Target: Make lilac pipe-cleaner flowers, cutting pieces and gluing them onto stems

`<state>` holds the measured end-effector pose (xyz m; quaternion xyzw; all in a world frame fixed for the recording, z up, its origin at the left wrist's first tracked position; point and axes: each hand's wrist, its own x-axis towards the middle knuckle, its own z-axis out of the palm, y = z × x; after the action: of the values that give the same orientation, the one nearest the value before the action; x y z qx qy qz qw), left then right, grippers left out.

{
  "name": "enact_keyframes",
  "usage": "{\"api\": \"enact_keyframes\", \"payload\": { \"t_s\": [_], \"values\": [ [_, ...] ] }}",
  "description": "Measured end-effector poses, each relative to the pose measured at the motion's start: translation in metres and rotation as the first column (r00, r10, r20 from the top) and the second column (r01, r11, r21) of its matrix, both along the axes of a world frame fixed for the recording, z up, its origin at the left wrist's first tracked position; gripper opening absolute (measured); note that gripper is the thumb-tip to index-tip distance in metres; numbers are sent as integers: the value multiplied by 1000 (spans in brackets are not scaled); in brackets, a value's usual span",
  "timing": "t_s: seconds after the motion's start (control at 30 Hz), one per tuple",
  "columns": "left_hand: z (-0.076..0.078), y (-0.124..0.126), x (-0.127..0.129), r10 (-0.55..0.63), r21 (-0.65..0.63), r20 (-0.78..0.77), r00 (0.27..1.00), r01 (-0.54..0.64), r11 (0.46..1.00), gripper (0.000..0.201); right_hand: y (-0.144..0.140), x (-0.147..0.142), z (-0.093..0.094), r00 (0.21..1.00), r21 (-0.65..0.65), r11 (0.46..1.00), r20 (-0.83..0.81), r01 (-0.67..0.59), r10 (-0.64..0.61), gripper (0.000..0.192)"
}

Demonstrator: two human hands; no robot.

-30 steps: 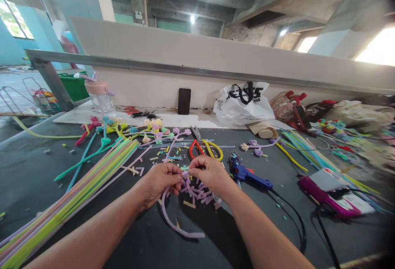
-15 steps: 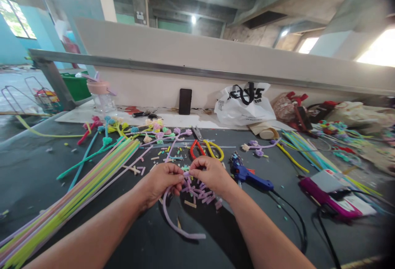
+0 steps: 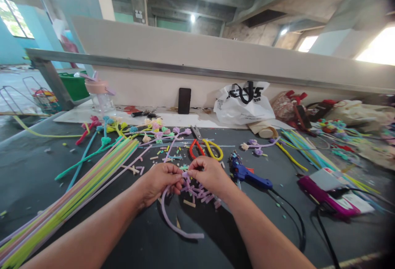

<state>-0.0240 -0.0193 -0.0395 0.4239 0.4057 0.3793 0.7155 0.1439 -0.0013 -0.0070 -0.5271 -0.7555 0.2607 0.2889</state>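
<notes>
My left hand [image 3: 160,180] and my right hand [image 3: 208,173] meet over the dark table, fingertips pinched together on the top end of a lilac pipe cleaner [image 3: 173,223]. Its stem curves down from my left hand and lies along the tabletop toward me. Below my right hand sits a small heap of short lilac cut pieces [image 3: 200,192]. A blue glue gun [image 3: 247,173] lies just right of my right hand.
A bundle of long pastel pipe cleaners [image 3: 77,190] runs diagonally at left. Finished pastel flower stems [image 3: 145,133] and red-and-yellow scissors [image 3: 205,147] lie beyond my hands. A white bag [image 3: 243,102], a phone [image 3: 184,101] and a purple device [image 3: 327,197] stand farther off.
</notes>
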Motion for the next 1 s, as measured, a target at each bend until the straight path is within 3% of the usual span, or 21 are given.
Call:
{"api": "enact_keyframes", "payload": {
  "t_s": [0.27, 0.5, 0.63, 0.73, 0.83, 1.0],
  "values": [
    [1, 1, 0, -4, -3, 13, 1000, 4, 1000, 21, 0, 0, 2, 1000, -2, 1000, 20, -20, 20, 6],
    [1, 0, 0, -8, 31, -82, 997, 10, 999, 25, -1, -1, 1, 999, 16, 999, 0, -42, 42, 6],
    [0, 2, -1, 6, 47, -91, 996, -2, 999, 25, 2, 3, 0, 986, -75, 994, -151, -84, 72, 4],
    [2, 2, 0, 36, 45, -56, 998, -33, 998, 25, 7, 9, 0, 958, -110, 992, -285, -65, 31, 14],
    [5, 1, 2, 66, 59, -36, 997, -64, 996, 26, 11, 12, -2, 963, -118, 993, -270, -28, -5, 16],
    [9, 0, 4, 94, 101, -64, 993, -87, 991, 26, 10, 9, -5, 963, -196, 974, -262, -111, 57, 18]
  ]
}}
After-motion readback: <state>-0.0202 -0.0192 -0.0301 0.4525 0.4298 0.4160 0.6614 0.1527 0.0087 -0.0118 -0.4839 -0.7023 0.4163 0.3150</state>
